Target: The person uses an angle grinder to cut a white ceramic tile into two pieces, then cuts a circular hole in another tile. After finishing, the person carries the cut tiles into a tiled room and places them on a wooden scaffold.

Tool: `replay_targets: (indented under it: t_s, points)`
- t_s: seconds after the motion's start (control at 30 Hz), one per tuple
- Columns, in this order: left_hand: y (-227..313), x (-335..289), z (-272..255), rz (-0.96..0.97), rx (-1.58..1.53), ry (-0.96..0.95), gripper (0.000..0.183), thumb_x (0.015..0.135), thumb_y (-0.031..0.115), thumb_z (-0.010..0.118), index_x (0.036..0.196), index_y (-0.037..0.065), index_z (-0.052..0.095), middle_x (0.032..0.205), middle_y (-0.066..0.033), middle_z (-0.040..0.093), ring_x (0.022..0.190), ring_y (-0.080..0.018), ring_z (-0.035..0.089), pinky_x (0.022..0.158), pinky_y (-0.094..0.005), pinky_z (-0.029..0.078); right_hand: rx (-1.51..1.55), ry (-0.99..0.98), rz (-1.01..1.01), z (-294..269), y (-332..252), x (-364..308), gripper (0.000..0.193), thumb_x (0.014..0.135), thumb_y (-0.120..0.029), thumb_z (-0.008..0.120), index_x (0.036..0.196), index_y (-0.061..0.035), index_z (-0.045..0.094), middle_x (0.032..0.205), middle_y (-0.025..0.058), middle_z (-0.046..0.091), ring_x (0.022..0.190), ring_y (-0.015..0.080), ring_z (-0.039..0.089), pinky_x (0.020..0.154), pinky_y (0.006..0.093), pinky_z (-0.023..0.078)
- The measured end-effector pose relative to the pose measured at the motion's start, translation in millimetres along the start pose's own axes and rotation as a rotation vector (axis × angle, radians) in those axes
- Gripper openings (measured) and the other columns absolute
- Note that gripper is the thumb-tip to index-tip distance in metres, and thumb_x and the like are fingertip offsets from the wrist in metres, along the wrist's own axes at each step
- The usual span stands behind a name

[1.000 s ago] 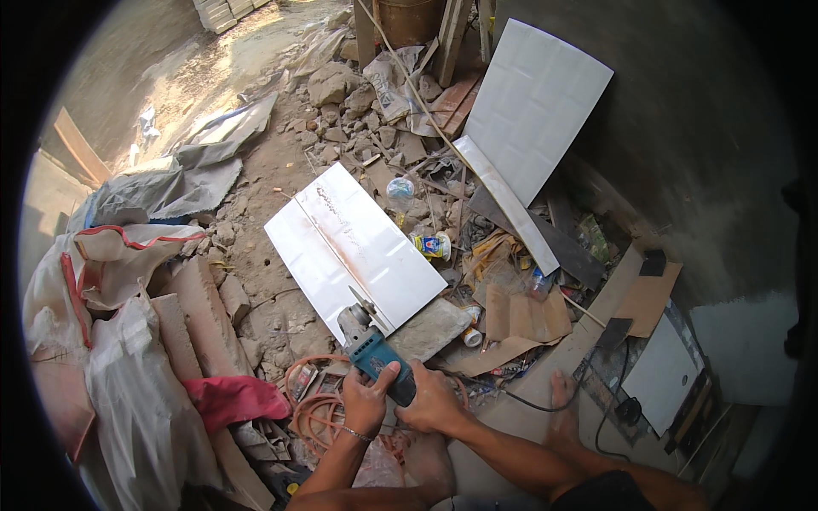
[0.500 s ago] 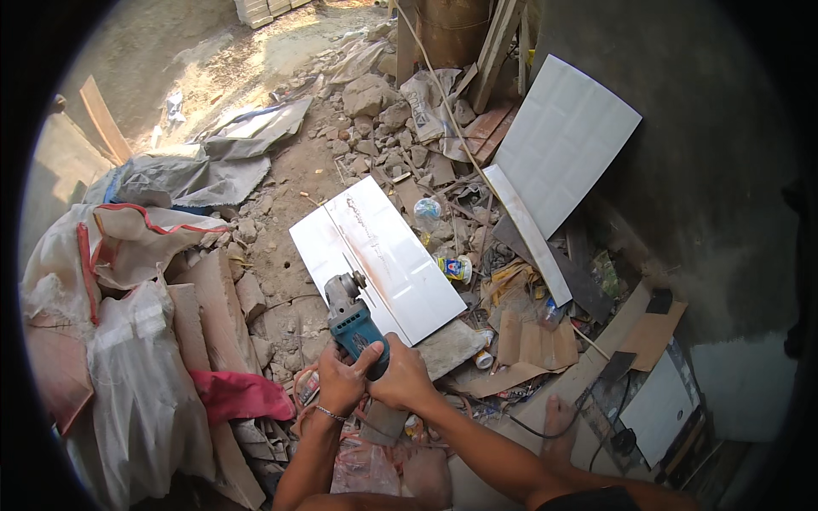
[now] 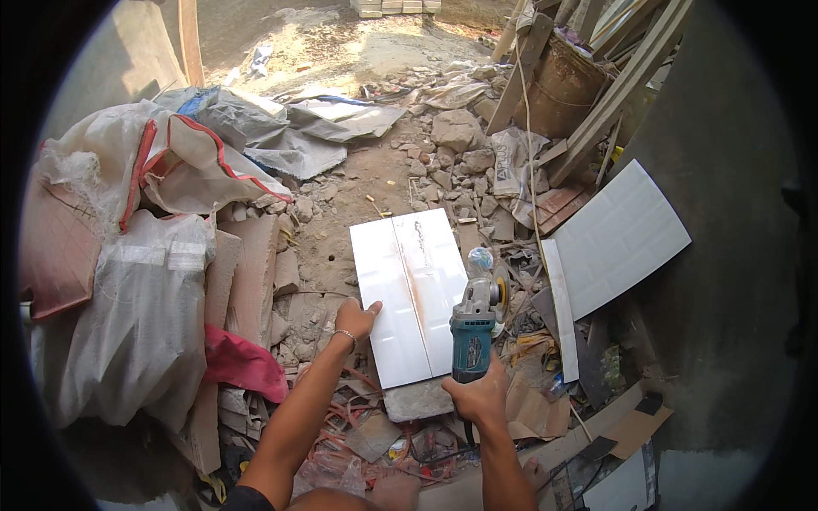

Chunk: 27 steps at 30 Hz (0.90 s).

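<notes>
A glossy white tile (image 3: 381, 272) lies in the middle, with a long cut line and reddish-brown dust running down its face. My left hand (image 3: 358, 318) is closed on the tile's left edge, thumb on top. My right hand (image 3: 482, 393) grips the body of a teal angle grinder (image 3: 471, 347), which is upright in the picture beside the tile's right edge. Its disc (image 3: 503, 294) faces right, over the debris. The grinder hides part of the tile's lower right side.
A stone slab (image 3: 417, 404) shows under the tile's near edge. To the right, a second white tile (image 3: 626, 243) and a narrow white strip (image 3: 563, 324) lean near the wall. Rubble (image 3: 458, 129) lies beyond. White sacks (image 3: 136, 332) and a pink cloth (image 3: 243, 364) are at left.
Both hands were together on the grinder over the tile. The left has let go and taken the tile's left edge; the right has carried the grinder rightward. The view has shifted.
</notes>
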<state>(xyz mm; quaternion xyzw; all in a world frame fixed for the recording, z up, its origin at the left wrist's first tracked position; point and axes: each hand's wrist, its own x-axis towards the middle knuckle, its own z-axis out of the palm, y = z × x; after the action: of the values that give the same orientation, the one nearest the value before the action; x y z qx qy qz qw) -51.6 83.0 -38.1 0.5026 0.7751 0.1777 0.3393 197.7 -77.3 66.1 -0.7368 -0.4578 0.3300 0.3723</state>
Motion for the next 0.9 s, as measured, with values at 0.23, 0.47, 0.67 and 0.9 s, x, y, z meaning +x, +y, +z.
replay_targets:
  t_s: [0.23, 0.47, 0.67, 0.9]
  points:
    - [16, -20, 6, -0.11, -0.083, -0.041, 0.054, 0.087, 0.037, 0.081, 0.111, -0.009, 0.069, 0.115, -0.0291, 0.071, 0.107, -0.0389, 0.071, 0.09, -0.0431, 0.056, 0.057, 0.013, 0.063, -9, 11, -5, 0.049, 0.06, -0.017, 0.081, 0.101, 0.0006, 0.061, 0.081, 0.0113, 0.066, 0.074, 0.026, 0.065, 0.075, 0.0386, 0.054]
    - [13, -9, 13, -0.168, -0.194, -0.027, 0.048, 0.088, 0.029, 0.081, 0.113, -0.011, 0.07, 0.114, -0.0285, 0.072, 0.104, -0.0363, 0.073, 0.09, -0.0409, 0.056, 0.125, -0.001, 0.018, -5, 13, -8, 0.045, 0.061, -0.014, 0.08, 0.1, -0.0007, 0.061, 0.081, 0.0091, 0.066, 0.07, 0.0223, 0.064, 0.071, 0.0376, 0.054]
    - [1, -14, 20, -0.016, -0.285, -0.133, 0.033, 0.089, 0.023, 0.079, 0.1, -0.008, 0.076, 0.096, -0.0235, 0.077, 0.087, -0.0287, 0.075, 0.079, -0.0376, 0.057, 0.124, -0.013, 0.04, -16, 11, -8, 0.042, 0.062, -0.014, 0.079, 0.097, -0.0012, 0.06, 0.078, 0.0074, 0.065, 0.069, 0.0203, 0.063, 0.071, 0.0365, 0.054]
    - [-28, -59, 25, 0.021, -0.334, -0.146, 0.03, 0.09, 0.02, 0.078, 0.101, -0.008, 0.076, 0.093, -0.02, 0.077, 0.083, -0.0238, 0.075, 0.075, -0.0359, 0.057, 0.117, -0.044, -0.004, -19, -4, -6, 0.042, 0.062, -0.014, 0.079, 0.097, -0.0009, 0.061, 0.078, 0.0081, 0.066, 0.07, 0.0206, 0.064, 0.071, 0.0362, 0.054]
